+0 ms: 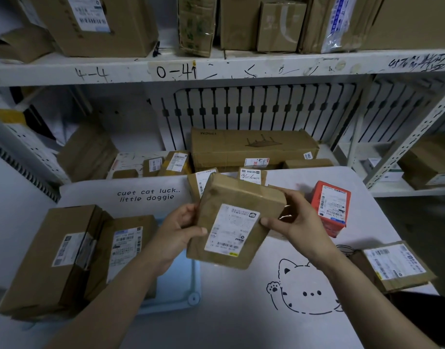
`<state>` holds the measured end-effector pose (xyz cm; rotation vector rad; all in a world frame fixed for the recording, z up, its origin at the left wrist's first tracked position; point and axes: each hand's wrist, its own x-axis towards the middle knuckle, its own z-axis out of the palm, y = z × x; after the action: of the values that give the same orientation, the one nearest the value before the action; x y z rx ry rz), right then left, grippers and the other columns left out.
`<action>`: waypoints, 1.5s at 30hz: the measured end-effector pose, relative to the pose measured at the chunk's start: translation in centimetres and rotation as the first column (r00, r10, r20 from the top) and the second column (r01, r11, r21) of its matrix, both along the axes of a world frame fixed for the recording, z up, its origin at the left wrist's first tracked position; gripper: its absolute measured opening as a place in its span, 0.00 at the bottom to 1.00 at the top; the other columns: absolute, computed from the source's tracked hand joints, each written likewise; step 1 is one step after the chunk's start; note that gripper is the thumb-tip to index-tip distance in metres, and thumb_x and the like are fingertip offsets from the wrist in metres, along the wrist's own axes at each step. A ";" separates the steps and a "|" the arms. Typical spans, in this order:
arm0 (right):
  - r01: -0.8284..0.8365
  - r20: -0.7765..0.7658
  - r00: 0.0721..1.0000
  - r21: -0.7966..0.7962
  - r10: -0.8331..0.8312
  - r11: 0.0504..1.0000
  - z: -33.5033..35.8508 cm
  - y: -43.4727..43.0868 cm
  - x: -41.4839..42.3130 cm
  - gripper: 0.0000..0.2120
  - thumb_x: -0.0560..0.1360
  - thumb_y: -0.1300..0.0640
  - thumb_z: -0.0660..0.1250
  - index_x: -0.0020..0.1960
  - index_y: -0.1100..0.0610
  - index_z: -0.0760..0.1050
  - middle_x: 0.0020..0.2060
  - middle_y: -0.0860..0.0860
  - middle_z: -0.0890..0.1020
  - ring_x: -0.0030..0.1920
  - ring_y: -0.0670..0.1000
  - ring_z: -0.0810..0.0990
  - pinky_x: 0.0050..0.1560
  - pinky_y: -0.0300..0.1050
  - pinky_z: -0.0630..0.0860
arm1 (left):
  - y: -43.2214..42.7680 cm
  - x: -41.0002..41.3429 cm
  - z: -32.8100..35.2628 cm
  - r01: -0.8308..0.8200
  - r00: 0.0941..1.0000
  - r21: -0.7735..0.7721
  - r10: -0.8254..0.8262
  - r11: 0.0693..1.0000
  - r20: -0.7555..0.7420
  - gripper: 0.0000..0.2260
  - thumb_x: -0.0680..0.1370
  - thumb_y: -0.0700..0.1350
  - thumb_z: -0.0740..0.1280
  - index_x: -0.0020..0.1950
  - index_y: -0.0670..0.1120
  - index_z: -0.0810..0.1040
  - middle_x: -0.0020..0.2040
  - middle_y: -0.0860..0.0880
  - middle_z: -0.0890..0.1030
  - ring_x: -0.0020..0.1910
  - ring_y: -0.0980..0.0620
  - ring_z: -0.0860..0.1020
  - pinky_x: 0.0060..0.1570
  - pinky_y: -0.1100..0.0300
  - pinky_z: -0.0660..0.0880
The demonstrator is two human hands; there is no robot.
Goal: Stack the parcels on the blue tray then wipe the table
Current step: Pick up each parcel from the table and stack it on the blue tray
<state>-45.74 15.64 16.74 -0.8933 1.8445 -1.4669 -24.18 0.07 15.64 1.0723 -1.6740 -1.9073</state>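
Parcel [231, 222]: lifted above the bench [241, 311], tilted, label up.
Left hand [177, 231]: grips its left edge.
Right hand [295, 220]: grips its right edge.

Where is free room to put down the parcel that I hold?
The blue tray is bare on its right part, beside the two brown boxes. The table is bare around the cat drawing, between the tray and the flat parcel. The far edge, by the red parcel, is crowded.
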 end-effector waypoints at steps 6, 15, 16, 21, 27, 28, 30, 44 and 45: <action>0.049 0.051 0.997 0.014 -0.050 0.999 0.7 -0.2 0.0 0.26 0.71 0.58 0.78 0.65 0.46 0.74 0.55 0.53 0.81 0.52 0.55 0.81 0.54 0.52 0.82 | 0.1 0.1 -0.1 0.032 0.999 0.092 -0.032 0.995 -0.007 0.21 0.71 0.34 0.72 0.63 0.46 0.76 0.56 0.46 0.85 0.56 0.45 0.82 0.58 0.46 0.77; -0.061 0.191 0.980 0.070 0.046 0.996 0.6 0.2 0.2 0.15 0.75 0.57 0.73 0.61 0.57 0.79 0.52 0.63 0.82 0.46 0.44 0.84 0.39 0.31 0.76 | 0.0 -0.3 0.1 -0.015 0.999 0.235 0.026 0.972 -0.047 0.17 0.74 0.35 0.70 0.63 0.44 0.77 0.57 0.43 0.84 0.55 0.45 0.83 0.51 0.48 0.79; -0.067 0.191 0.980 0.068 0.053 0.995 0.6 0.3 0.2 0.13 0.75 0.59 0.73 0.60 0.59 0.80 0.51 0.62 0.83 0.44 0.42 0.83 0.39 0.30 0.76 | 0.0 -0.2 0.0 -0.009 0.998 0.227 0.022 0.974 -0.055 0.19 0.73 0.35 0.71 0.63 0.45 0.77 0.57 0.44 0.84 0.56 0.45 0.82 0.52 0.48 0.78; -0.066 0.072 0.995 0.041 0.063 0.997 0.5 0.4 0.2 0.21 0.71 0.71 0.73 0.59 0.54 0.79 0.49 0.51 0.83 0.48 0.52 0.80 0.46 0.41 0.82 | 0.0 -0.1 -0.3 -0.019 1.000 -0.099 0.019 0.995 0.000 0.21 0.72 0.33 0.73 0.59 0.52 0.76 0.56 0.51 0.84 0.59 0.53 0.80 0.61 0.52 0.76; -0.106 0.035 0.993 -0.102 0.110 0.989 0.4 0.6 0.5 0.25 0.68 0.82 0.69 0.58 0.60 0.75 0.47 0.35 0.83 0.46 0.40 0.81 0.44 0.38 0.80 | -0.3 0.2 -0.3 0.046 0.999 -0.808 -0.024 0.587 0.040 0.27 0.64 0.33 0.79 0.52 0.59 0.75 0.61 0.60 0.74 0.63 0.59 0.74 0.62 0.60 0.73; -0.103 0.050 0.993 -0.119 0.110 0.988 0.4 0.6 0.6 0.25 0.68 0.83 0.67 0.58 0.61 0.74 0.46 0.33 0.83 0.45 0.37 0.81 0.43 0.35 0.80 | -0.4 0.3 -0.3 0.053 0.998 -0.860 -0.005 0.507 0.058 0.27 0.64 0.34 0.79 0.53 0.59 0.75 0.62 0.59 0.73 0.63 0.57 0.73 0.61 0.61 0.73; -0.069 0.126 0.988 -0.151 0.089 0.986 0.4 0.6 0.6 0.22 0.71 0.82 0.64 0.56 0.59 0.77 0.48 0.36 0.84 0.46 0.40 0.83 0.43 0.37 0.81 | -0.4 0.4 0.0 0.065 0.995 -0.920 0.041 0.386 0.087 0.25 0.65 0.36 0.79 0.53 0.57 0.74 0.64 0.55 0.73 0.63 0.54 0.74 0.56 0.59 0.77; 0.063 0.542 0.839 -0.175 0.043 0.983 0.3 0.2 0.9 0.16 0.74 0.74 0.66 0.46 0.54 0.83 0.48 0.52 0.85 0.48 0.53 0.82 0.50 0.49 0.78 | -0.3 0.9 -0.8 0.172 0.980 -0.985 0.097 0.018 0.173 0.20 0.67 0.40 0.79 0.51 0.47 0.71 0.64 0.44 0.69 0.61 0.42 0.72 0.61 0.52 0.73; 0.056 0.547 0.836 -0.173 0.048 0.983 0.4 0.3 1.0 0.17 0.74 0.75 0.65 0.47 0.54 0.83 0.46 0.55 0.83 0.48 0.55 0.80 0.51 0.51 0.77 | -0.3 0.9 -0.8 0.172 0.980 -0.985 0.098 0.012 0.172 0.20 0.67 0.40 0.79 0.51 0.47 0.70 0.64 0.44 0.69 0.62 0.42 0.72 0.62 0.51 0.73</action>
<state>-44.79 15.94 17.12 -0.4667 1.2985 -1.6975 -23.26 -0.21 14.84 0.4806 -2.4237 -0.0740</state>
